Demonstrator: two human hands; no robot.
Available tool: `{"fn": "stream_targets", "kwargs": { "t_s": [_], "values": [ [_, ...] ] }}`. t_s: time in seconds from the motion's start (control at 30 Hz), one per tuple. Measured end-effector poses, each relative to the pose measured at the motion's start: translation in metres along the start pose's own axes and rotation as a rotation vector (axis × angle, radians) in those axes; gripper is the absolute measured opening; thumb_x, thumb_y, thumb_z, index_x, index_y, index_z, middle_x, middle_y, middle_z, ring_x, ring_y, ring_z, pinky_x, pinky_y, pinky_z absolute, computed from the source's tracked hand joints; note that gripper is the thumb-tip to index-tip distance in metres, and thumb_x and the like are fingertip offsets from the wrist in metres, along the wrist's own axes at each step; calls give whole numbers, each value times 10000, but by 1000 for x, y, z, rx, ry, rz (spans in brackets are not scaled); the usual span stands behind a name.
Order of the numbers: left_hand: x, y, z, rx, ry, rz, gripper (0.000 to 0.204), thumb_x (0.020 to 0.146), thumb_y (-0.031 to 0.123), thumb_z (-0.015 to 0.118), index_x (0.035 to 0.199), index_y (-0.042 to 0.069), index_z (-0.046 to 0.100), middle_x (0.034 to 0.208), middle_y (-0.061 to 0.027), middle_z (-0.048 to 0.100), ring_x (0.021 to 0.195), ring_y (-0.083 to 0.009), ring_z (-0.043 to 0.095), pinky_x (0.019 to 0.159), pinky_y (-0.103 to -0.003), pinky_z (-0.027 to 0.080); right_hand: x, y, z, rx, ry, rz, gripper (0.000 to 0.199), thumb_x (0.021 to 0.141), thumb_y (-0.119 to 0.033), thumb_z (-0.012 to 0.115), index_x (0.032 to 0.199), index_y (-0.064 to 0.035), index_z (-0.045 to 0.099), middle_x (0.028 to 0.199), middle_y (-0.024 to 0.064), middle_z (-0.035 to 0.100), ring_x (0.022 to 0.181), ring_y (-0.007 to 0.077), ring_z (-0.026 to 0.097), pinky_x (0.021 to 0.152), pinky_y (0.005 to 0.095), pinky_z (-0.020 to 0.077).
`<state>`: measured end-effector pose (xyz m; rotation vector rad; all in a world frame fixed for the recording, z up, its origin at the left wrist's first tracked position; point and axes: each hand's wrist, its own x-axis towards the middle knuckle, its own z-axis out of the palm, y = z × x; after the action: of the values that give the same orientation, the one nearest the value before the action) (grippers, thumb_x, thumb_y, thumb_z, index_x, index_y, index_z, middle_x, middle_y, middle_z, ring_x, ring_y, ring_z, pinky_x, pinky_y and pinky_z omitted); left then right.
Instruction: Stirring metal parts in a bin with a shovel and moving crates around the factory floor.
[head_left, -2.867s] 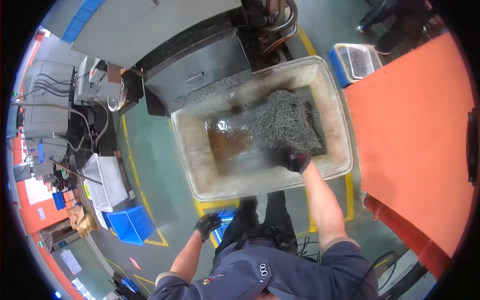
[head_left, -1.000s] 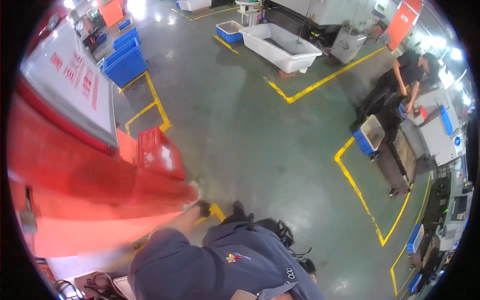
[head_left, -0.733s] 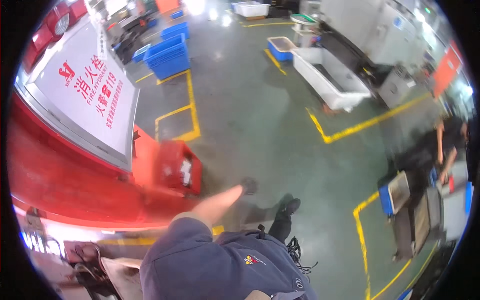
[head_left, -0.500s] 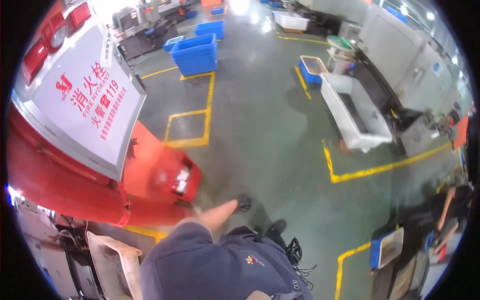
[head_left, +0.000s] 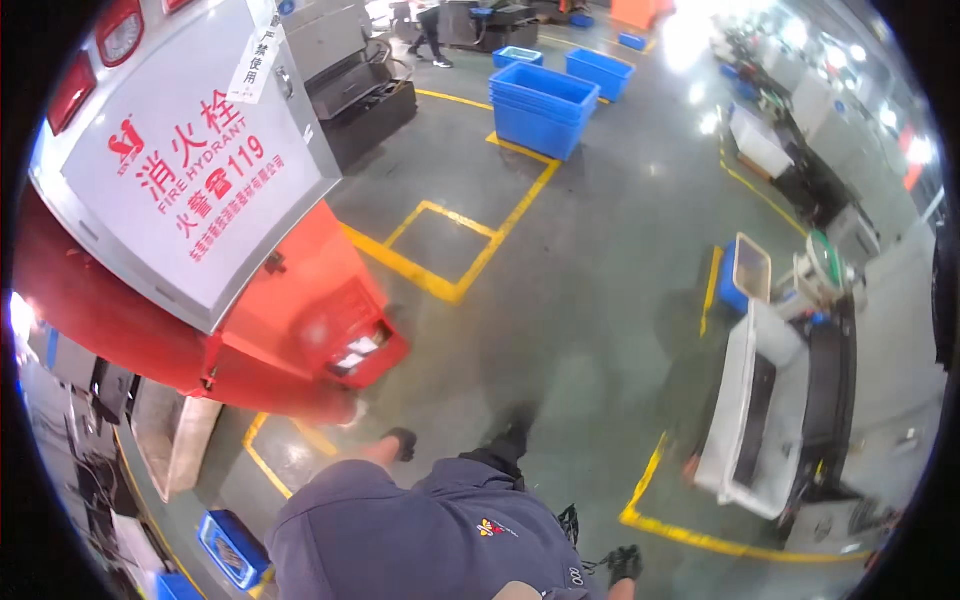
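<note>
My left hand (head_left: 403, 443), in a black glove, hangs by my left side above the floor. It is close to the foot of a red pillar-like casing (head_left: 290, 375). The hand looks compact, but its fingers are too dark and small to make out. My right hand (head_left: 624, 563), also black-gloved, is low at my right side, near thin black strands (head_left: 570, 525) at my waist. Whether it holds any of them cannot be told. A dark shoe (head_left: 512, 428) shows ahead of my grey shirt (head_left: 400, 530).
A white-panelled cabinet (head_left: 200, 185) with red lettering stands close on the left, a red box (head_left: 355, 335) below it. Stacked blue crates (head_left: 543, 105) are ahead. A long white tub (head_left: 728, 420) and machines line the right. A person's legs (head_left: 430, 40) show far off. Yellow lines (head_left: 510, 225) mark the floor.
The view has swung left, so the crates and white tub now lie farther right. My left hand has drawn back toward my body. My right hand has come into view.
</note>
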<state>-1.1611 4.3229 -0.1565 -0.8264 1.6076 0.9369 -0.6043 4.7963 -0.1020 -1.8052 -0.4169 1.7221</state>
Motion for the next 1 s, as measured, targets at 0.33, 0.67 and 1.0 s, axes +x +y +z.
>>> {"fn": "stream_targets", "kwargs": {
  "t_s": [0.33, 0.67, 1.0],
  "values": [
    [90, 383, 239, 2037, 195, 1530, 87, 765, 195, 579, 703, 143, 611, 710, -87, 620, 646, -250, 589, 611, -380, 472, 49, -168, 240, -418, -252, 55, 432, 891, -479, 500, 1031, -82, 596, 834, 111, 643, 755, 252, 603, 760, 440, 503],
    [36, 655, 480, 1663, -13, 1497, 104, 715, 229, 626, 714, 134, 585, 688, -44, 578, 669, -248, 575, 608, -378, 469, 232, -380, 442, -444, -281, 89, 468, 916, -488, 430, 1106, -87, 578, 931, 130, 644, 880, 221, 597, 822, 409, 490],
    [9, 720, 527, -70, -230, 268, 128, 901, 242, 506, 900, 139, 580, 873, -52, 660, 714, -180, 609, 602, -333, 500, 477, -560, 635, -367, -825, 552, 535, 920, -552, 381, 1186, -125, 564, 1060, 162, 639, 990, 188, 594, 916, 411, 467]
  ]
}}
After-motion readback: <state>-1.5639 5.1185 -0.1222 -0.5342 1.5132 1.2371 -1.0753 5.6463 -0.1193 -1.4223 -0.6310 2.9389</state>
